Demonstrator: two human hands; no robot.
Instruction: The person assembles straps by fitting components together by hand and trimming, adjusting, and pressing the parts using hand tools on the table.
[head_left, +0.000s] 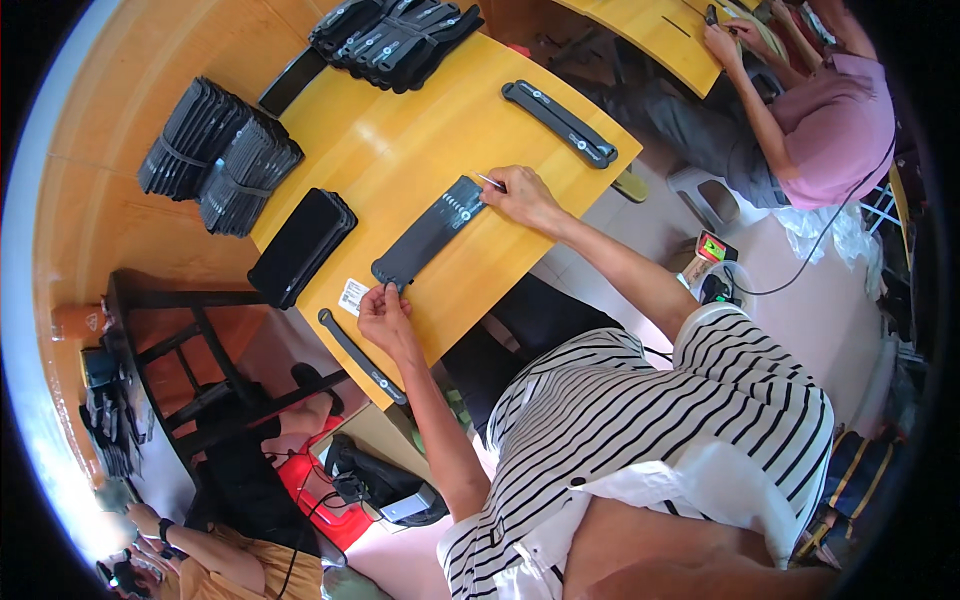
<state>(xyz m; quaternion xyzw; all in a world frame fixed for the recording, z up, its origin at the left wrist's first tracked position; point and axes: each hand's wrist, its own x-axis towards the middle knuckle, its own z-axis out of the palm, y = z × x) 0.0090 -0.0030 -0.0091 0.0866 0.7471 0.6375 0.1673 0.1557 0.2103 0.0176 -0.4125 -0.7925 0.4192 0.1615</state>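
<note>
A wide dark grey strip (428,234) with pale printed marks lies flat and slanting on the yellow table. My left hand (385,315) is closed at its near-left end, thumb and finger pinching the edge. At the far-right end my right hand (522,200) is closed around a slim, pale pen-like tool (491,182), whose tip points left over the strip's corner. Most of the tool is hidden in the fingers. A small white printed label (352,296) lies just left of my left hand. Below that hand is a narrow dark strap (360,357) along the table edge.
A stack of black pieces (303,247) lies at the left, with tied grey bundles (215,155) beyond. More black straps (395,42) lie at the far edge, another strap (560,124) at the right. Co-workers sit at upper right (830,130) and lower left (215,560).
</note>
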